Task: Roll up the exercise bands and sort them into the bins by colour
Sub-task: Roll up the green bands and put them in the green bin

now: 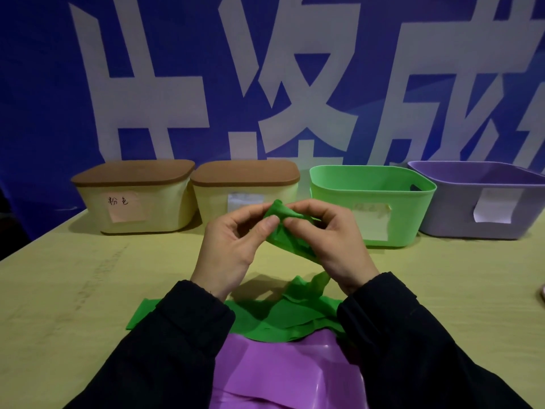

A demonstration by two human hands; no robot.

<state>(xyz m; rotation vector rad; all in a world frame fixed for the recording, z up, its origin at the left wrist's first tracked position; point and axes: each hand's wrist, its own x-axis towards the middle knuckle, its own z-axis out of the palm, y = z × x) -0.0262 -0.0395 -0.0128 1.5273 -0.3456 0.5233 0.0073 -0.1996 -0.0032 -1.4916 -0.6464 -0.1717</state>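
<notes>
Both hands (283, 240) raised, fingertips pinching the green band (283, 228).

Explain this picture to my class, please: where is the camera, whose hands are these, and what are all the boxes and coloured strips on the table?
There is no machine here. The one picture comes from a camera worn on a person's head, looking down at their own hands. The left hand and right hand both pinch one end of a green exercise band; the rest of it trails onto the table. A purple band lies nearest the person. At the back stand four containers: two cream bins with brown lids, an open green bin and an open purple bin, each with a paper label.
</notes>
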